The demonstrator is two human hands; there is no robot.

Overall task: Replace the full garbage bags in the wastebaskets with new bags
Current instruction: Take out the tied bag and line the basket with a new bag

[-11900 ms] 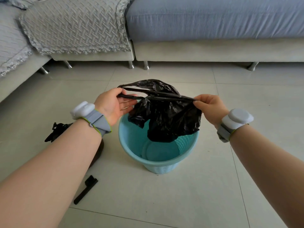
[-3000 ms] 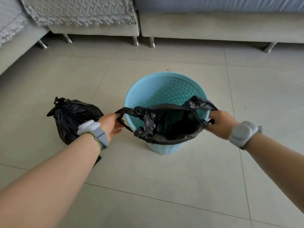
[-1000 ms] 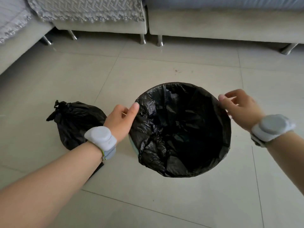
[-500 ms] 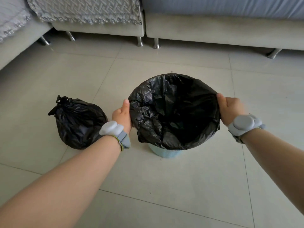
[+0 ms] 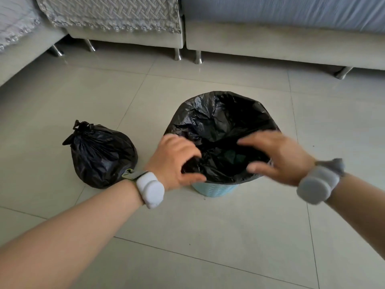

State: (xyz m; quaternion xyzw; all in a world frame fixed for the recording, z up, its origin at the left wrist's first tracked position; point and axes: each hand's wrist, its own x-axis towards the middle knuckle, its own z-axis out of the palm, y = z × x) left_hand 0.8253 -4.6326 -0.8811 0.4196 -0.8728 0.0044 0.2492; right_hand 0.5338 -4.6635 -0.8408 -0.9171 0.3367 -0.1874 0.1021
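Note:
A light-blue wastebasket (image 5: pixel 214 189) stands on the tiled floor, lined with a new black bag (image 5: pixel 218 117) whose edge is folded over the rim. My left hand (image 5: pixel 173 161) is at the near left rim, fingers and thumb pinched on the bag's edge. My right hand (image 5: pixel 279 157) is blurred over the near right rim, fingers spread, with nothing clearly held. A full black garbage bag (image 5: pixel 100 155), tied at the top, sits on the floor to the left of the basket. Only the basket's lower front wall shows.
A grey sofa (image 5: pixel 270 42) on metal legs (image 5: pixel 198 57) runs along the far side, with a quilted cover (image 5: pixel 112 13) on its left part. Another sofa section (image 5: pixel 25 53) flanks the far left. Bare tiled floor (image 5: pixel 208 236) lies between me and the basket.
Both hands have moved from the left and right sides of the rim inward to the near rim. The view has tilted up slightly. The bag stays over the basket.

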